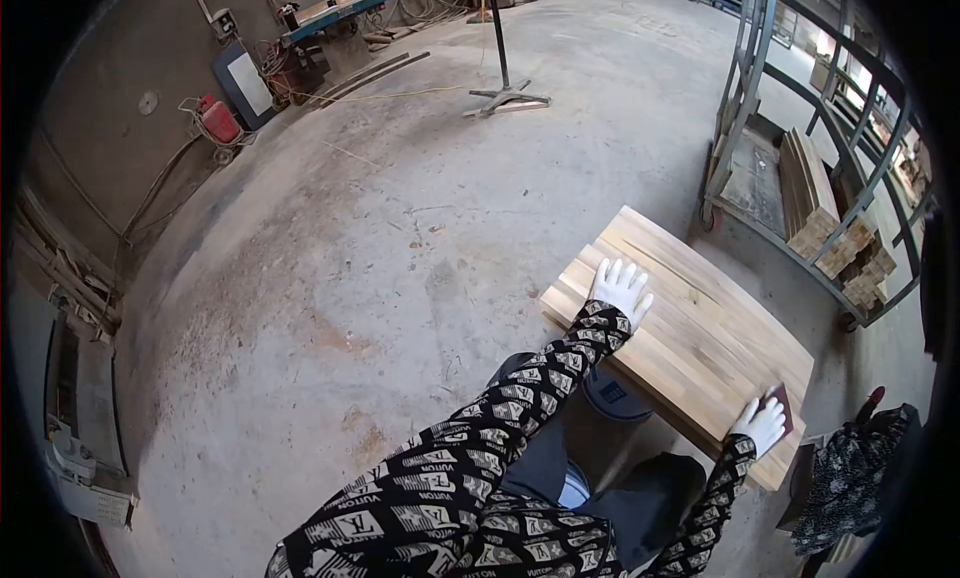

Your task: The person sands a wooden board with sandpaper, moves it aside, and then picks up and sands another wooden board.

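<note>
A stack of pale wooden panels (700,323) lies in front of me, its boards slightly offset from each other. My left hand (621,291), in a white glove, rests flat with spread fingers on the panel's left part. Near the right end of the wood is my right hand (762,425), also white-gloved, closed over a dark red sanding pad (783,410) that lies against the panel surface. Beneath the panels a blue bucket (614,396) shows in part.
A metal rack cart (765,218) holding stacked timber (812,193) stands at the right. Dark patterned cloth (860,468) lies at the lower right. Further off are a stand with a cross-shaped base (507,100), a red tank (218,120) and a workbench (340,13).
</note>
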Action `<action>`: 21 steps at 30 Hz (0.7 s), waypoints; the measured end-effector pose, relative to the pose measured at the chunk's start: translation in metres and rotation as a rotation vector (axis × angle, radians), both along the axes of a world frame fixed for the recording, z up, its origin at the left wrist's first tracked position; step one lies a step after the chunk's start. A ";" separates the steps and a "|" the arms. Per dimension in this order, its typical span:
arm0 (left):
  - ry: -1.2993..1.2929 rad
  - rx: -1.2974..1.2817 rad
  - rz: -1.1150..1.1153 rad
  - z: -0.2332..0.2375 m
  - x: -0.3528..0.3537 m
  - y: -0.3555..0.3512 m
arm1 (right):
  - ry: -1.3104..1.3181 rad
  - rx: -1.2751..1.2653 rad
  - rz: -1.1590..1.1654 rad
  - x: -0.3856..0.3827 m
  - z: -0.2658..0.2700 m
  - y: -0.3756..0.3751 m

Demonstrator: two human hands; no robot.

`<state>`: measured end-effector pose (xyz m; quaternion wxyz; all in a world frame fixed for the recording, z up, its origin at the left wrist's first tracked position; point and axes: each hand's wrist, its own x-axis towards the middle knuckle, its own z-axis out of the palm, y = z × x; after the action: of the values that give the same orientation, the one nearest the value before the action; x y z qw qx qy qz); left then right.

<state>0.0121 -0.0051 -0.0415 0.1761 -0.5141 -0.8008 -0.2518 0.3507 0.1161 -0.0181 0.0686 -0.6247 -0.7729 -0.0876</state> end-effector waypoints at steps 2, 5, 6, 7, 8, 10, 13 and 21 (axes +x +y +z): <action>0.000 -0.008 -0.001 0.000 0.000 0.000 | 0.067 0.073 0.191 -0.038 -0.030 -0.008; 0.007 -0.004 -0.004 0.000 -0.001 -0.001 | 0.207 0.135 0.467 -0.123 -0.038 -0.068; 0.013 -0.004 -0.008 -0.002 -0.003 0.000 | 0.234 0.103 0.562 -0.143 -0.030 -0.089; 0.018 0.001 -0.011 -0.005 -0.004 0.001 | 0.290 0.116 0.667 -0.156 -0.032 -0.103; 0.020 0.005 -0.013 -0.004 -0.004 0.001 | 0.320 0.118 0.713 -0.157 -0.031 -0.107; 0.015 0.013 -0.024 -0.005 -0.003 0.000 | 0.359 0.118 0.802 -0.149 -0.031 -0.106; 0.012 0.026 -0.034 -0.004 -0.005 -0.002 | 0.296 0.114 0.706 -0.106 -0.034 -0.076; -0.004 -0.004 -0.010 -0.001 0.000 -0.001 | 0.049 0.083 0.098 0.038 -0.022 0.027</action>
<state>0.0124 -0.0061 -0.0423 0.1722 -0.5180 -0.7991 -0.2518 0.3887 0.1435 -0.0405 0.1174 -0.5848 -0.7963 -0.1007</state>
